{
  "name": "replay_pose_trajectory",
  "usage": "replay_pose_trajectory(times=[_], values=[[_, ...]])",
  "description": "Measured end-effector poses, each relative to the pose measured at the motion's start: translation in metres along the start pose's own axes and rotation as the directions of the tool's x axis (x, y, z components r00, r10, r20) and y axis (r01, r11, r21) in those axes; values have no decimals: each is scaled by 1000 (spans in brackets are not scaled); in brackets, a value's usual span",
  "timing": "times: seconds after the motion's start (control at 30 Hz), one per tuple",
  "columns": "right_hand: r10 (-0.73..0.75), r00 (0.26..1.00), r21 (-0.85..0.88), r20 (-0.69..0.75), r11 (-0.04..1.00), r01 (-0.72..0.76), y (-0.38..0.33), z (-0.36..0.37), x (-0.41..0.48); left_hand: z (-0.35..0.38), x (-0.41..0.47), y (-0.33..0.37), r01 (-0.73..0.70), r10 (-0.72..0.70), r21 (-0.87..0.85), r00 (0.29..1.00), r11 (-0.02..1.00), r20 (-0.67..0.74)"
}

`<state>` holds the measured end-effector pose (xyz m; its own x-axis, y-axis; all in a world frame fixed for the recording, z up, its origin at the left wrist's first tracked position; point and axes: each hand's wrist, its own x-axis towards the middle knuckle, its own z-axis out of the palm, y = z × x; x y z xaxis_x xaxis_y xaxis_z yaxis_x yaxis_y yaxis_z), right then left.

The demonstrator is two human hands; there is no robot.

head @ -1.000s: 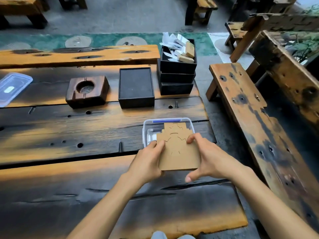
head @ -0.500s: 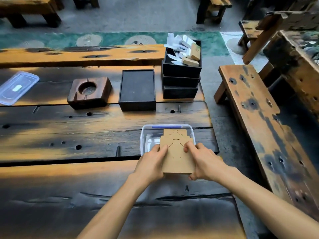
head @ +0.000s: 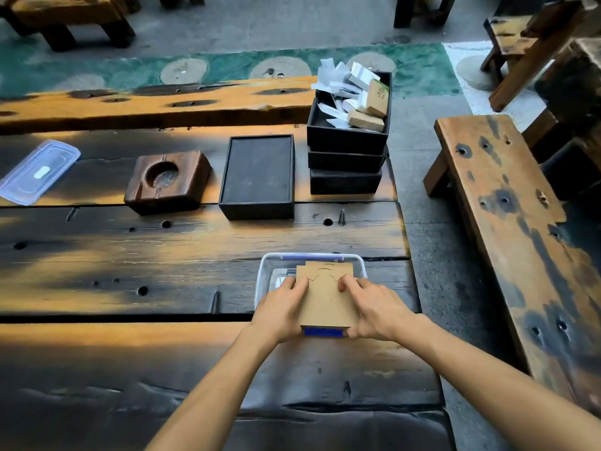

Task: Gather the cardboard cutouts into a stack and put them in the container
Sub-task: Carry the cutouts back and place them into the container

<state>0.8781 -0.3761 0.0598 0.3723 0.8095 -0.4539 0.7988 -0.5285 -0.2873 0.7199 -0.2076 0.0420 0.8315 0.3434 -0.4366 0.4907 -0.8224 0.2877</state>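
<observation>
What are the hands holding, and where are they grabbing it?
Both hands hold the stack of cardboard cutouts by its side edges, over the clear container: left hand on the left edge, right hand on the right edge.

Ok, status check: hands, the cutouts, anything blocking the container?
Left hand and right hand both grip the cardboard stack. Stack over the open clear container, not released. Lid lies far left; nothing blocking.

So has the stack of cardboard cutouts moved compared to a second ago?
Yes. The cardboard stack, held by both hands, has gone forward over the clear container, covering more of its opening and right side than before.
</observation>
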Motion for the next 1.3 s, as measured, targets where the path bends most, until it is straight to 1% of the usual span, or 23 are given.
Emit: replay_pose_trajectory(times=[0.27, 0.5, 0.6, 0.67, 0.73, 0.77, 0.8, 0.83, 0.87, 0.9, 0.97, 1.03, 1.07, 1.17, 1.23, 1.3], values=[[-6, 1000, -102, 26, 995, 9, 16, 2, 44, 9, 46, -7, 25, -24, -19, 998, 1000, 50], [-12, 1000, -253, 0, 967, 12, 30, 14, 62, 33, 72, -10, 27, -27, 14, 1000, 1000, 10], [3, 1000, -274, -4, 962, -4, 32, 27, 62, 47, 74, -10, 30, -30, 3, 999, 1000, -30], [16, 1000, -282, -8, 959, -17, 33, 35, 62, 53, 75, -11, 29, -32, -57, 998, 998, -54], [30, 999, -269, -15, 963, -33, 35, 40, 62, 58, 74, -14, 21, -33, -228, 998, 973, -52], [36, 999, -258, -20, 965, -40, 36, 41, 61, 59, 71, -15, 31, -52, -343, 997, 939, -52], [42, 999, -241, -21, 970, -46, 36, 42, 61, 61, 68, -17, 66, -99, -480, 994, 875, -44], [45, 999, -222, -23, 974, -49, 36, 43, 61, 62, 65, -20, 119, -170, -625, 985, 771, -21], [44, 999, -210, -23, 977, -48, 36, 43, 62, 61, 63, -22, 181, -241, -754, 970, 632, 31], [42, 999, -200, -24, 979, -46, 37, 44, 63, 59, 64, -24, 243, -290, -837, 951, 490, 106], [42, 999, -182, -25, 982, -46, 38, 43, 64, 49, 73, -27, 351, -336, -895, 907, 277, 252], [49, 998, -170, -26, 984, -53, 39, 45, 64, 40, 85, -29, 441, -338, -890, 860, 114, 383], [51, 998, -164, -22, 985, -54, 39, 46, 64, 36, 90, -29, 475, -340, -878, 837, 64, 428], [46, 999, -159, -22, 986, -49, 38, 49, 63, 33, 97, -28, 530, -347, -848, 796, 2, 496], [45, 999, -162, -25, 986, -49, 39, 49, 64, 32, 98, -24, 532, -303, -846, 802, -29, 515], [54, 998, -133, -20, 990, -56, 41, 48, 63, 30, 97, -19, 542, -260, -840, 806, -34, 531]])
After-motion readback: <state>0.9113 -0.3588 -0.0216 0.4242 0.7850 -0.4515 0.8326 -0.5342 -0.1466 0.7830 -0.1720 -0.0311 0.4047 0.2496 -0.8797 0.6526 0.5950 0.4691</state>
